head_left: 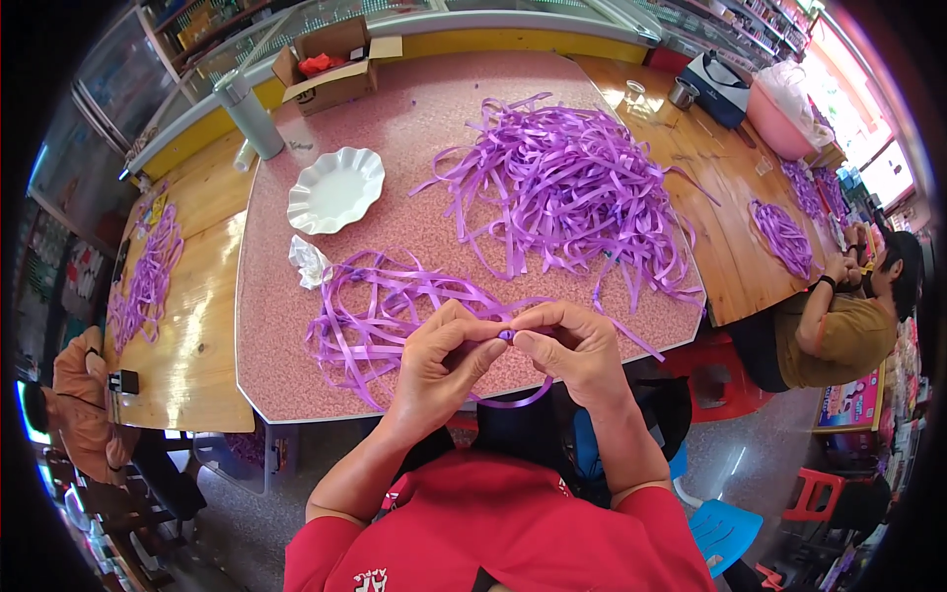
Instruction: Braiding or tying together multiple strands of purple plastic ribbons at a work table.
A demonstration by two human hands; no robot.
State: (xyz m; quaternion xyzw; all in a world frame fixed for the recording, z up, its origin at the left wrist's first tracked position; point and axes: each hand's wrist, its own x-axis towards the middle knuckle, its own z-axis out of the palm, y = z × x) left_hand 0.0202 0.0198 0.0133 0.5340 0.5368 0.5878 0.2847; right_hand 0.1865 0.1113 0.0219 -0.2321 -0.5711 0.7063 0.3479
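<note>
My left hand and my right hand meet over the near edge of the pink speckled table. Thumbs and forefingers of both pinch a purple ribbon at a small dark purple piece, whose exact kind is too small to tell. A loop of this purple ribbon hangs below my hands. Just beyond and to the left lies a loose spread of purple ribbons. A large tangled heap of purple ribbons covers the table's far right part.
A white scalloped dish, crumpled tissue, pale green tumbler and open cardboard box stand at the left and back. At wooden tables, one person works with ribbons on the right; another sits left. A blue stool is behind me.
</note>
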